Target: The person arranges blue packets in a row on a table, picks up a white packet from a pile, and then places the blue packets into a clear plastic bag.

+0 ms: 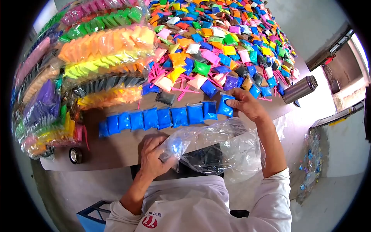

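My right hand (pixel 247 105) pinches a small blue packet (pixel 225 108) at the right end of a row of several similar blue packets (pixel 156 118) laid side by side on the table. Close to the table's front edge, my left hand (pixel 152 156) is closed on one end of a large clear plastic bag (pixel 216 145). Something blue shows through the film beside the left thumb. The rest of the bag stretches rightward, under my right forearm.
A big heap of mixed coloured packets (pixel 216 42) covers the table's far side, with pink sticks (pixel 183 91) along its near edge. Bagged packets (pixel 108 44) are stacked at the left. A metal flask (pixel 299 89) lies at the right, and a round metal-rimmed object (pixel 75 155) sits front left.
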The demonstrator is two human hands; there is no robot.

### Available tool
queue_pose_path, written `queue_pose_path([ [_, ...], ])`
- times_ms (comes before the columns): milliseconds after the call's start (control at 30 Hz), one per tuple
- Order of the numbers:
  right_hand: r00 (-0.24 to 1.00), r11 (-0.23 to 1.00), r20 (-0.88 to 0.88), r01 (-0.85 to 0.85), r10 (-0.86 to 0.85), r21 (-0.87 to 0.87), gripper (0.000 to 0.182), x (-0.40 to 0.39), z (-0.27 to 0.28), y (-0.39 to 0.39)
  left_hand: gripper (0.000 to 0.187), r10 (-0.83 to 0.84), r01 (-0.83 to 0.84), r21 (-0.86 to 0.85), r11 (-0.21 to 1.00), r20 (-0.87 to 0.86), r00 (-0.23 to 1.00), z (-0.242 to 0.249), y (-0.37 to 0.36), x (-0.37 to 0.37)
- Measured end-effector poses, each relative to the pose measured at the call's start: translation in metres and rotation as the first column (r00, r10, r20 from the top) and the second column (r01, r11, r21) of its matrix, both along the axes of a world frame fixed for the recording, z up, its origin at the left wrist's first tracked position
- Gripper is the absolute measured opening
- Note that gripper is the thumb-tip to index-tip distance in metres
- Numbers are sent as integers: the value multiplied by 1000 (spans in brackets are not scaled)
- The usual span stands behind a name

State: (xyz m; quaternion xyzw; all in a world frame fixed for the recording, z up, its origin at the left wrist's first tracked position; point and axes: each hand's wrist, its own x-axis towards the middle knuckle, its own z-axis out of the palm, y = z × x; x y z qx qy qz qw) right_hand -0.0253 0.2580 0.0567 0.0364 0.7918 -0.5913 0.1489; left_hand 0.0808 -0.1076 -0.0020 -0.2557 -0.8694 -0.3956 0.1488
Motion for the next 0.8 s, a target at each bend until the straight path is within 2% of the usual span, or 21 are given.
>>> queue_pose_path([
  [67, 992, 994, 57, -113, 113, -10, 20, -3, -2, -13, 40, 4, -4, -3, 1000, 2, 1000, 2, 0, -1],
  [133, 993, 997, 91, -73, 75, -26, 21, -1, 1, -30, 40, 12, -12, -9, 1000, 6, 1000, -2, -1, -1],
  [200, 969, 968, -15, -247, 248, 43, 22, -6, -14, -35, 40, -6, 6, 28, 1000, -10, 1000, -10, -3, 0],
  [233, 970, 953, 30, -243, 242, 182, 27, -7, -15, -33, 40, -2, 2, 26, 1000, -7, 1000, -11, -4, 1],
  [267, 970, 953, 32, -244, 243, 181, 27, -5, -8, -38, 40, 1, -1, 11, 1000, 8, 1000, -9, -3, 0],
  [333, 972, 896, -5, -215, 235, 390, 34, -1, 4, -47, 41, 2, -2, -1, 1000, 18, 1000, -7, -1, 0],
  [367, 972, 895, -6, -215, 236, 390, 34, -1, 4, -48, 41, 15, -15, -4, 1000, 23, 1000, -7, 0, 1],
  [433, 957, 800, -91, -176, 275, 573, 42, -2, 0, -49, 40, 28, -28, -8, 1000, 29, 999, -8, -2, 2],
  [567, 952, 872, -175, -145, 253, 468, 50, -2, -9, -47, 38, 8, -8, -5, 1000, 11, 1000, -12, -4, 1],
  [667, 912, 879, -244, -202, 329, 431, 58, -4, -12, -41, 38, 11, -11, -8, 1000, 23, 1000, -11, -3, 1],
  [733, 900, 795, -3, -385, 437, 470, 63, -9, -11, -35, 38, 15, -14, -21, 1000, 31, 999, -12, -4, 2],
  [800, 917, 813, 9, -358, 399, 460, 60, 1, 2, -39, 38, 14, -15, 12, 1000, 58, 998, -13, -3, 3],
])
